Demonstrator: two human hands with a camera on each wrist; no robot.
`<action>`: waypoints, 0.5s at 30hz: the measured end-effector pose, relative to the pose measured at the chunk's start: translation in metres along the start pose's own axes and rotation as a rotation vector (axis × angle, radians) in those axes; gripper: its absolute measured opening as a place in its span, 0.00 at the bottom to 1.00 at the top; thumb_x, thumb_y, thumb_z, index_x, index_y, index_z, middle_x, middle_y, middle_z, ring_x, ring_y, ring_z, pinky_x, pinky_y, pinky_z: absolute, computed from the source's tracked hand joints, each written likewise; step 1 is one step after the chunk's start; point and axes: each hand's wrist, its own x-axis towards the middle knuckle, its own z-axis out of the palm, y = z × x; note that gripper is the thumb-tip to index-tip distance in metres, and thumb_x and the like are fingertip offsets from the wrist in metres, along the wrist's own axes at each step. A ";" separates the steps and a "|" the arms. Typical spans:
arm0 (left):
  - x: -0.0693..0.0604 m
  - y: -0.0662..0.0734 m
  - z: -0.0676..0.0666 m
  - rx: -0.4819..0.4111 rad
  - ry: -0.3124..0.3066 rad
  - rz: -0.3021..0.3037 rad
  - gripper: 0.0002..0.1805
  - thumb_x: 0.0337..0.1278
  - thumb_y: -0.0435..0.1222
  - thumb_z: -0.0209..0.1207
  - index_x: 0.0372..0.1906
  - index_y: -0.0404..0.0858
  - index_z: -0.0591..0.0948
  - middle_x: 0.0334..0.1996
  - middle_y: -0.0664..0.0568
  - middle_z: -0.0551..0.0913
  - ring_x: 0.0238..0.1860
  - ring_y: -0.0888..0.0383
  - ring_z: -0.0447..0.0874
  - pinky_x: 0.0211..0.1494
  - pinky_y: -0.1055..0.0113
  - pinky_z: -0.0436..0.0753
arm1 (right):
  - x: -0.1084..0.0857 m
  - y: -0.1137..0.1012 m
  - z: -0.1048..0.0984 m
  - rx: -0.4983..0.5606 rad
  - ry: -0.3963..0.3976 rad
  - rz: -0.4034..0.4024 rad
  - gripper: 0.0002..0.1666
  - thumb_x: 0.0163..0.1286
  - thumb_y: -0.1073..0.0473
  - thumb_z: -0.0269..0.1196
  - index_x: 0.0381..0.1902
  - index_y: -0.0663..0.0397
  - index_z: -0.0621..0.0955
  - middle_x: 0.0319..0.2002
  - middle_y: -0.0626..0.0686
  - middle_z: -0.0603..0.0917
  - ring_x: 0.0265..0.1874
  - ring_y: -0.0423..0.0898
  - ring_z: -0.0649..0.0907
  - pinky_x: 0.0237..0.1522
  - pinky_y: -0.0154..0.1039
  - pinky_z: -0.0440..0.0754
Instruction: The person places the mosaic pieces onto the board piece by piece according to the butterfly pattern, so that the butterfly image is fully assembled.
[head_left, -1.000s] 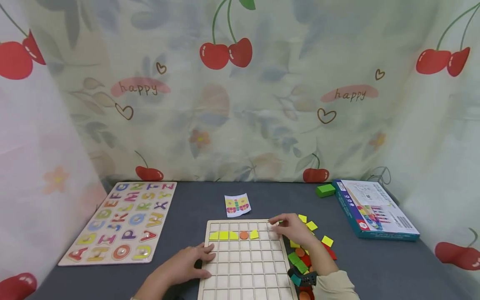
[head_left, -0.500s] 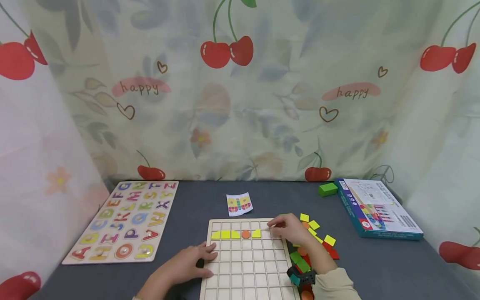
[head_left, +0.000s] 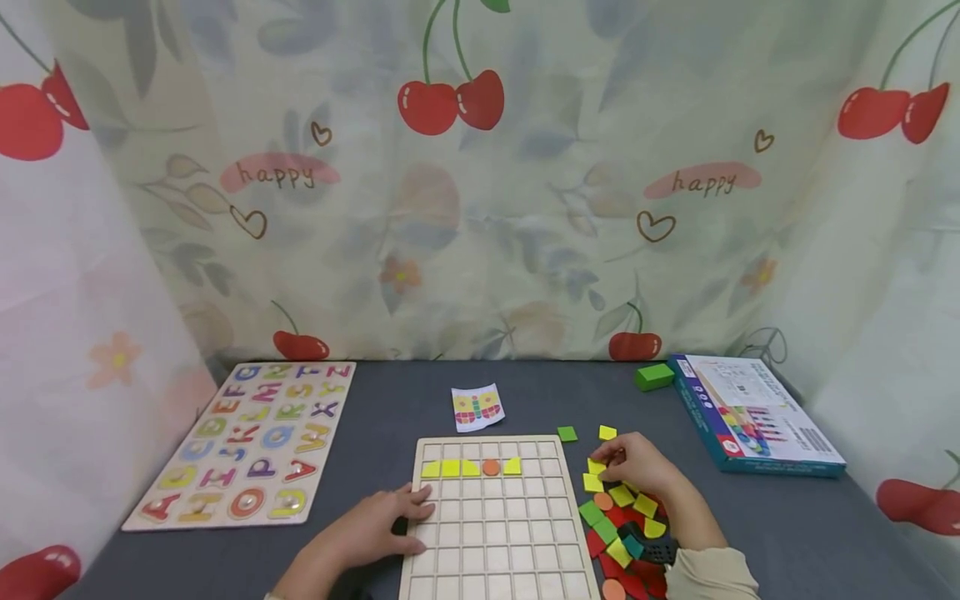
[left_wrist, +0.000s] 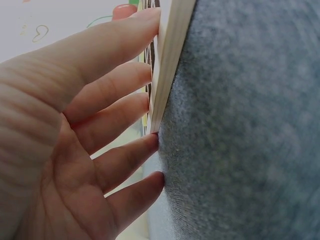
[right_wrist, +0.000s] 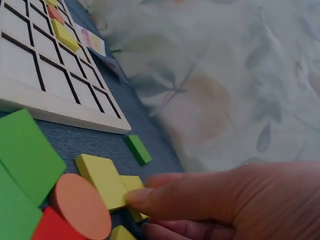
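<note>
The left hand, fingers spread, touches the left edge of a pale, gridded wooden board; past a narrow strip of cloth, the half-curled right hand touches flat yellow tiles, whether gripping I cannot tell

Right hand: the tile heap obstructs the wrist side of the fingers; a separate yellow tile lies just beyond the fingertips. To their left, a narrow lane of tabletop runs beside the grid board — passable. Left hand: board edge obstructs at the fingertips; leftward, free surface extends to the alphabet board.
</note>
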 end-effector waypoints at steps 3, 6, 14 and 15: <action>-0.001 -0.001 0.000 0.000 0.004 -0.004 0.30 0.49 0.45 0.65 0.58 0.38 0.77 0.65 0.46 0.70 0.68 0.38 0.60 0.63 0.37 0.63 | 0.001 0.001 0.001 -0.008 0.032 0.033 0.15 0.54 0.70 0.67 0.41 0.66 0.83 0.30 0.53 0.79 0.27 0.45 0.72 0.28 0.33 0.75; 0.000 0.000 0.000 -0.005 -0.003 -0.014 0.30 0.49 0.46 0.65 0.58 0.39 0.77 0.65 0.46 0.69 0.68 0.39 0.60 0.63 0.36 0.62 | 0.001 0.003 0.001 -0.016 0.060 0.064 0.14 0.54 0.70 0.66 0.41 0.66 0.83 0.31 0.53 0.80 0.27 0.45 0.72 0.27 0.33 0.74; 0.001 -0.001 0.000 -0.004 -0.010 -0.031 0.30 0.48 0.45 0.66 0.58 0.40 0.77 0.65 0.46 0.69 0.69 0.39 0.59 0.63 0.35 0.61 | 0.004 0.005 0.004 -0.002 0.100 0.084 0.12 0.54 0.69 0.67 0.37 0.65 0.80 0.30 0.53 0.78 0.26 0.44 0.73 0.29 0.34 0.76; 0.001 -0.001 0.000 -0.005 -0.011 -0.032 0.30 0.48 0.45 0.66 0.58 0.40 0.77 0.65 0.46 0.69 0.69 0.39 0.59 0.63 0.35 0.61 | 0.005 0.005 0.004 0.021 0.104 0.091 0.11 0.55 0.69 0.67 0.37 0.65 0.79 0.29 0.53 0.78 0.26 0.44 0.74 0.30 0.35 0.78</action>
